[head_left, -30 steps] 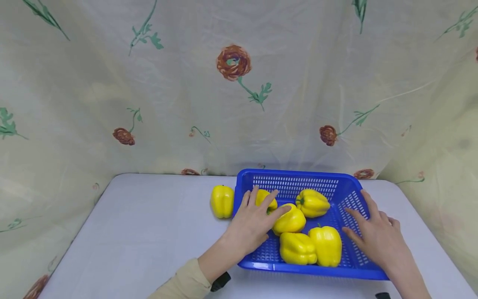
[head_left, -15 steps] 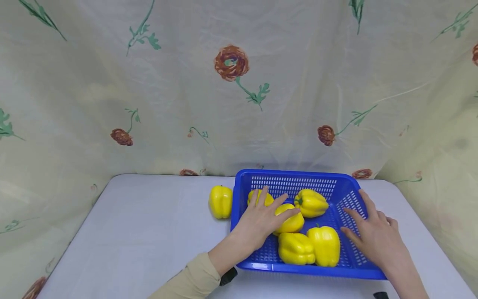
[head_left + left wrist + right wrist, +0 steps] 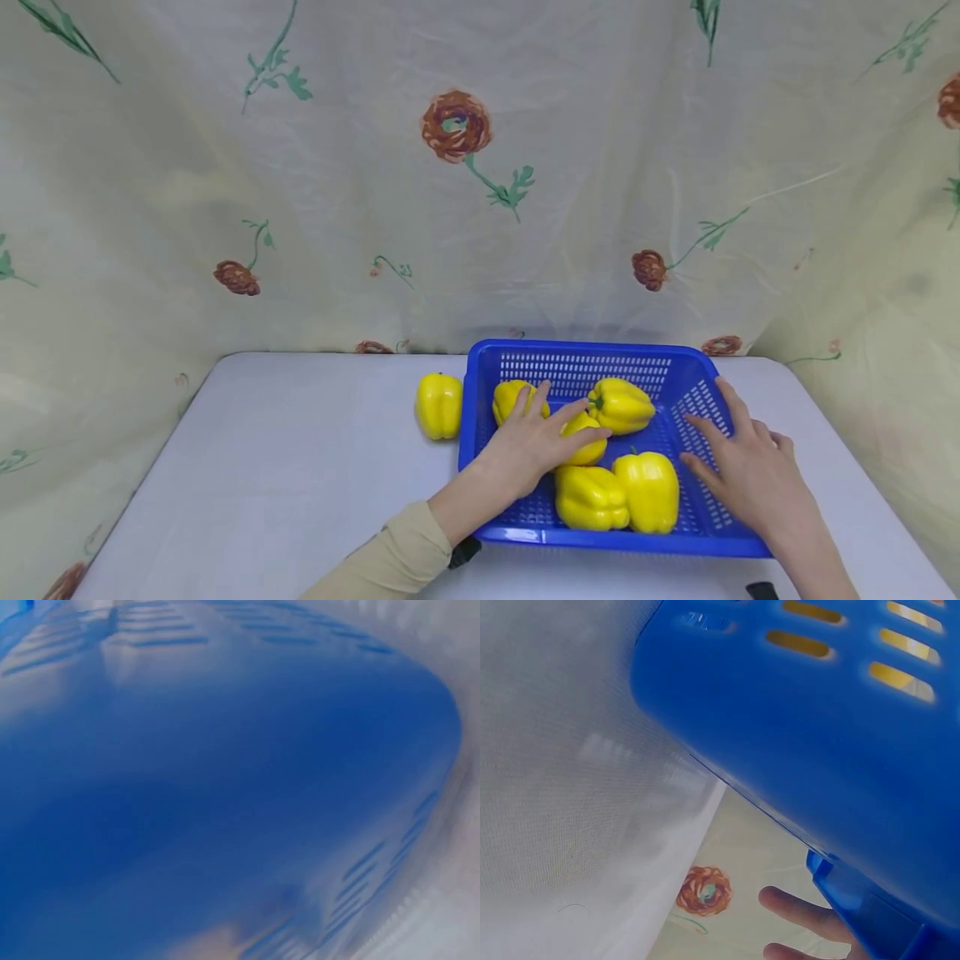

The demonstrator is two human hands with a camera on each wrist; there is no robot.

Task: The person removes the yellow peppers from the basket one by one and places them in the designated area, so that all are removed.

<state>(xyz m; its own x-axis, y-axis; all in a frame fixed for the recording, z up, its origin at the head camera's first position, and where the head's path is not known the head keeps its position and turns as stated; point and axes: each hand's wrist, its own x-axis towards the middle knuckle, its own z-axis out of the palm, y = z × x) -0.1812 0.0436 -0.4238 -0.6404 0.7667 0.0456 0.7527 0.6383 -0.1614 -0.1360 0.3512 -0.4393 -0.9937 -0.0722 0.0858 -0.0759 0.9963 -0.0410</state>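
Note:
A blue plastic basket (image 3: 525, 537) holds several yellow bell peppers (image 3: 621, 407). My left hand (image 3: 517, 450) spreads its fingers over the middle bell pepper (image 3: 585, 442), partly hiding it; contact is unclear. Its fingertips also cover part of the back-left bell pepper (image 3: 510, 400). Along the right rim, my right hand (image 3: 757, 475) rests with fingers spread, some inside and some outside. Two of its straight fingers (image 3: 802, 911) show beyond the basket wall (image 3: 795, 742) in the right wrist view. In the left wrist view, the blurred basket wall (image 3: 225, 750) fills the frame.
One bell pepper (image 3: 439, 406) stands outside, close to the basket's left side. The white table (image 3: 285, 467) ends at a flowered curtain (image 3: 337, 183) behind it. A small dark object (image 3: 762, 590) lies near my right wrist.
My left hand has shifted right, from the back-left bell pepper to over the middle one. The right hand stays on the rim. The head view has turned slightly.

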